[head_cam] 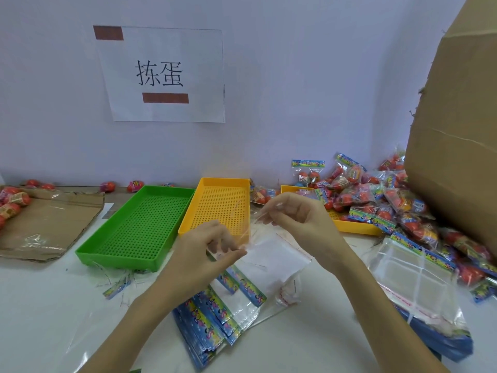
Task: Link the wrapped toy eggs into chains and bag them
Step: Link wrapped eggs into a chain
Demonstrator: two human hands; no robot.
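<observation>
**Clear bag held over the trays**

Both hands raised above the middle of the white surface (40,305), holding one clear plastic bag (269,254) between them. Left hand (204,249): fingers curled, pinching the bag's upper edge. Right hand (293,214): fingertips pinching the film higher up. Bag is see-through, with a thin red strip along one side; its lower part hangs toward the surface.

Wrapped toy eggs: red, in printed wrap. Bagged packs (376,195), each with a blue-and-yellow header card, piled at the far right edge, spilling over a yellow tray (352,227). Loose eggs (13,203) at the far left edge on flattened cardboard (51,219); a few more against the wall (134,186).

Stack of empty header bags (215,319) near the front edge, below the hands; a second stack (419,286) to the right. Header print too blurred to read.

Green perforated tray (139,227) and a yellow perforated tray (223,205) sit side by side, touching, mid-surface.

Wall pale lilac; paper sign (164,74) reads "拣蛋", with two brown bars. Large cardboard box (457,130) at the far right corner.
</observation>
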